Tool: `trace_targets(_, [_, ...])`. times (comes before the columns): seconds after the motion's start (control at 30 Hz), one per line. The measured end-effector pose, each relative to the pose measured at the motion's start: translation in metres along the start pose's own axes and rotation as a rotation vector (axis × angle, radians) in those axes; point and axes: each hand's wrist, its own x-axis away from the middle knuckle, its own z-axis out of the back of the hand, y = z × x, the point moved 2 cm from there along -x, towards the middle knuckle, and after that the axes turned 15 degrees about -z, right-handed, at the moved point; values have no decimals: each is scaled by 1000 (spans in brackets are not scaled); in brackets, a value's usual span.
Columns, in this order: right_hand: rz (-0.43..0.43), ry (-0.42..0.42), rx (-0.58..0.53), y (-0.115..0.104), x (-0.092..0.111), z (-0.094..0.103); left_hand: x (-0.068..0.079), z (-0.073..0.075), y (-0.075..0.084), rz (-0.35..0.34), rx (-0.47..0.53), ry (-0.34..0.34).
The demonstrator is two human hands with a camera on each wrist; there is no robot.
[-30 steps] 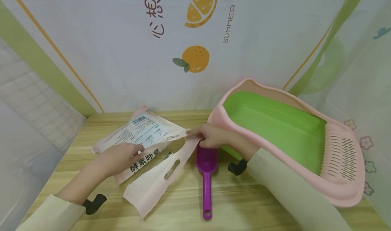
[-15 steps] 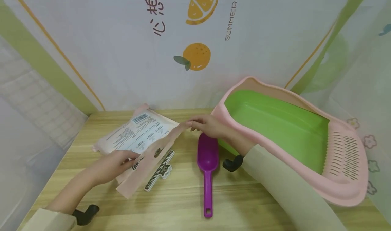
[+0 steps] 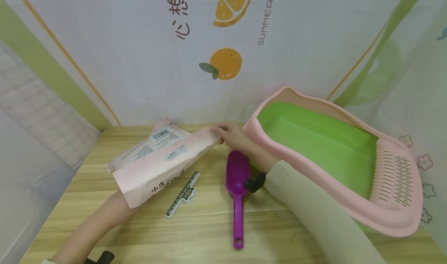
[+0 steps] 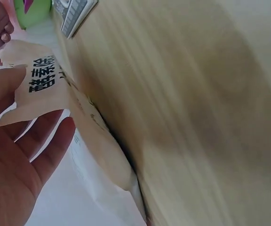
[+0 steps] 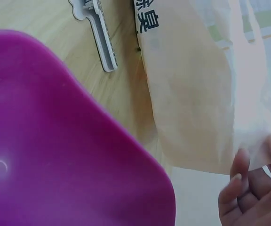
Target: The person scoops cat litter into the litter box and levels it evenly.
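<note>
A pale pink printed bag [image 3: 167, 155] lies on the wooden table, its upper part raised and folded back over the labelled body. At its far right corner my right hand [image 3: 233, 135] pinches the edge between thumb and fingers. My left hand [image 4: 20, 160] is hidden under the raised part in the head view. The left wrist view shows its thumb in front of the bag's edge, with the fingers behind. Between the bag and a purple scoop [image 3: 238, 217], a flat sealing clip [image 3: 182, 194] with a ruler-like bar lies on the table.
A pink-rimmed, green litter box [image 3: 394, 217] with a slotted end fills the right side. Patterned white cloth [image 3: 139, 62] hangs behind the table [image 3: 195, 237] and along both sides. The scoop lies close to the box's left end, by my right wrist.
The bag's top has been lifted and turned back leftwards, covering my left hand and exposing the clip. My right hand has moved slightly away from me with the bag's corner.
</note>
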Motion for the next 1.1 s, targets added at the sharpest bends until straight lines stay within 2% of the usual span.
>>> trace_targets(0.17, [-44, 83, -12, 1, -4, -1, -4, 1, 9, 9, -107, -60])
trace_targets(0.2, [-47, 94, -6, 0, -5, -1, -5, 0, 11, 28, -114, -66])
trace_targets(0.23, [-50, 102, 3, 0, -5, -1, -5, 0, 12, 46, -126, -70])
trace_targets(0.33, [-43, 127, 44, -3, -6, -2, -7, -4, 17, 27, -207, -63])
trace_targets(0.4, [-25, 143, 89, -4, -6, -3, -10, -6, 21, 11, -264, -56])
trace_targets(0.5, [50, 183, 243, -7, -5, -6, -17, -7, 26, -12, -315, -37])
trace_targets(0.6, [112, 219, 418, -8, -4, -10, -25, -6, 28, 7, -315, -31])
trace_targets(0.67, [123, 227, 493, -9, -3, -11, -31, -4, 29, 37, -297, -43])
trace_targets(0.8, [100, 223, 554, -8, -3, -13, -40, 0, 29, 86, -248, -92])
trace_targets(1.1, [93, 175, 677, -5, -4, -15, -50, 2, 26, 88, -275, -122])
